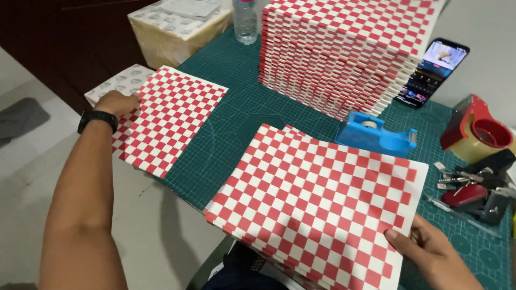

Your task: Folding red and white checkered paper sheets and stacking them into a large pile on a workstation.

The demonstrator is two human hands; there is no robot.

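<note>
On the green cutting mat we have two lots of red-and-white checked paper sheets, and everything below is placed against that mat. Over its near edge lies the near stack of checked sheets, its long axis running from near left to far right; our right hand pinches its near right corner, thumb on top and fingers underneath, so the stack lies to the left of the grip. At the mat's left edge, half off it, rests the smaller checked sheet; our left hand lies flat on its far left corner, fingers spread, clasping nothing. Each hand is nearest its own sheets, and the two lots lie well apart.

At the mat's far side stands a tall pile of folded checked paper, with a blue tape dispenser just before it. A phone lies beyond the mat's right corner.

We cannot see the right fingers under the stack, nor count its sheets. Its near edge is cut off by the frame.
</note>
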